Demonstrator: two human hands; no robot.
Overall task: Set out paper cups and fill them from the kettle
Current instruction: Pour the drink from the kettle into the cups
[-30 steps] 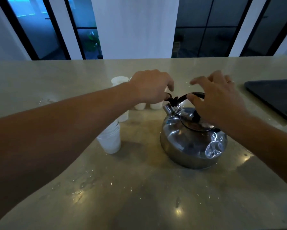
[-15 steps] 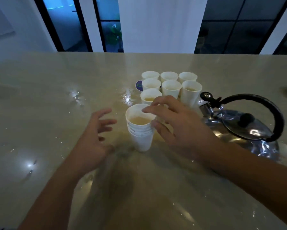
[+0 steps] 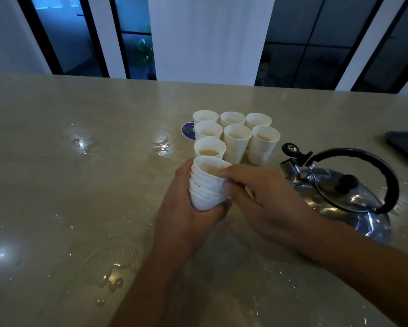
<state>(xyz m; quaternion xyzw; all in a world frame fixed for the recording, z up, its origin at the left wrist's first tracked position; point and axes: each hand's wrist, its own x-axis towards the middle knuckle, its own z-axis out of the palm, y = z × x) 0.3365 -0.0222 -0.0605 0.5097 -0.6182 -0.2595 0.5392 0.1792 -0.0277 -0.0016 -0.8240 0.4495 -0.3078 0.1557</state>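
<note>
- The left hand (image 3: 186, 208) grips the cup stack (image 3: 206, 185) from below — its long axis tilted
- The right hand (image 3: 264, 201) pinches the top cup's rim, nearer the kettle (image 3: 344, 192)

Two bare forearms enter from the lower edge of the head view, no sleeves visible on either up to the frame border. Left hand (image 3: 186, 215): bare, no glove, no watch or band seen at the wrist. Right hand (image 3: 266, 204): bare, no glove, wrist uncovered. Rings: cannot tell, fingers partly hidden and light is dim. No markings discernible on either forearm.
</note>
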